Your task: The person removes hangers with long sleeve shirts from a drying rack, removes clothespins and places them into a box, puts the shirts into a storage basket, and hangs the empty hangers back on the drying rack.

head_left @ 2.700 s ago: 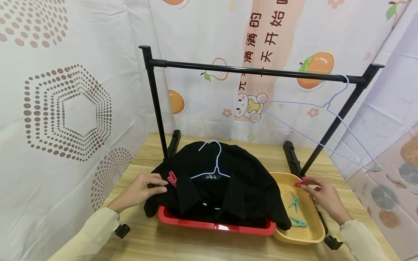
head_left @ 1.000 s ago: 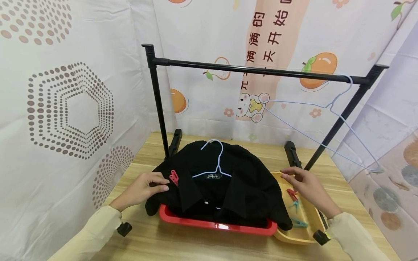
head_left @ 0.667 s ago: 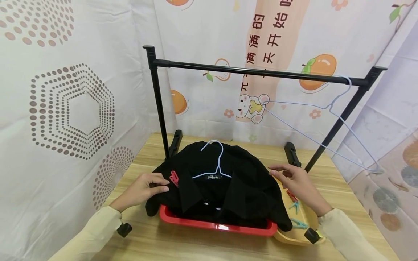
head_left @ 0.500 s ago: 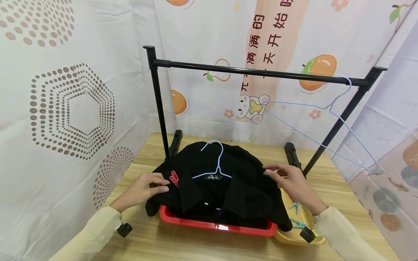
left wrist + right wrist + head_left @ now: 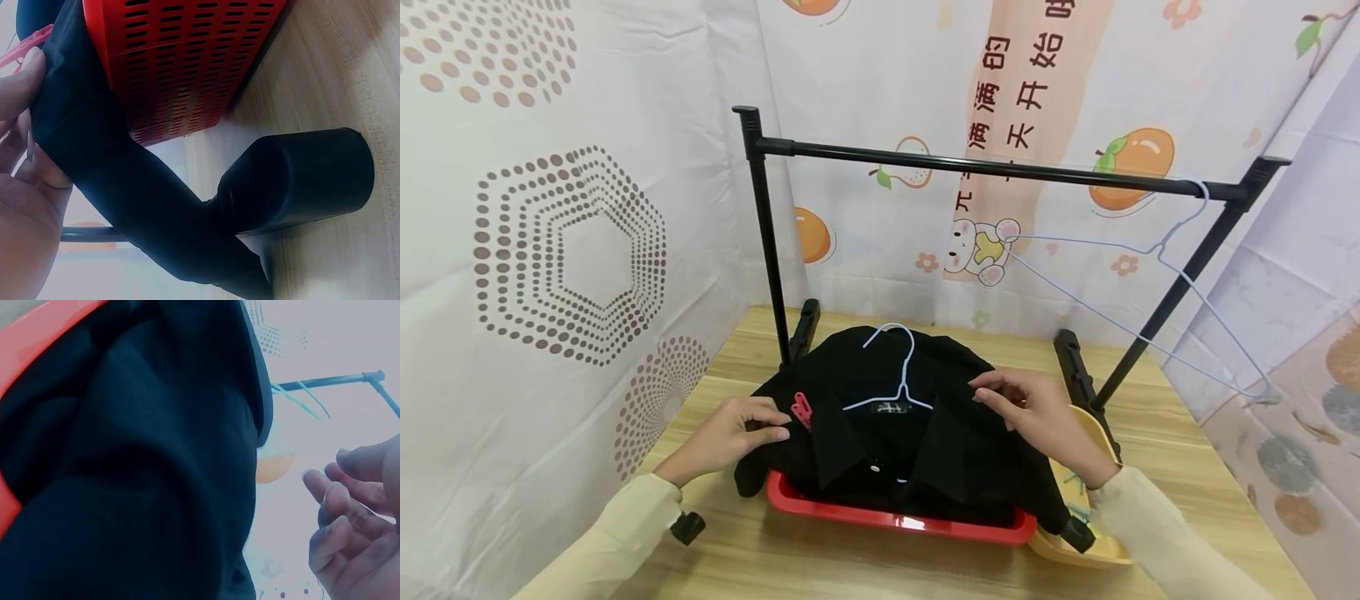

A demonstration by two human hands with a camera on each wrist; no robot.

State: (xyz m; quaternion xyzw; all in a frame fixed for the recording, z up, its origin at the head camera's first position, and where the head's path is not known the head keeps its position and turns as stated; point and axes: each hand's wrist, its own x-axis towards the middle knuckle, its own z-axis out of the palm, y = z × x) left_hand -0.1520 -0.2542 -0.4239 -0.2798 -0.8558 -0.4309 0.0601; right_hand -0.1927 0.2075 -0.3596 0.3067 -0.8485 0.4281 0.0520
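The black shirt (image 5: 887, 438) lies bunched over the red basket (image 5: 850, 512), its soft, matt cloth bulging past the rim, a thin pale blue hanger (image 5: 904, 387) showing inside the open collar. A red clothespin (image 5: 802, 409) sits beside that collar, and near it the left hand (image 5: 730, 435) pinches the fabric between thumb and fingers. By the other shoulder the right hand (image 5: 1037, 410) hovers, fingers loosely bent around nothing, and its forearm blocks my view of much of the shallow yellow tray (image 5: 1093, 557), where bits of teal clothespins (image 5: 1080, 510) peep out. One black sleeve overlaps the tray's edge too. Rows of slots pierce the basket's wall. Behind, a black tubular rack (image 5: 917, 159) carries a second wire hanger (image 5: 1161, 247), standing on the wood-grained bench (image 5: 820, 567) before a fruit-printed curtain (image 5: 865, 75)
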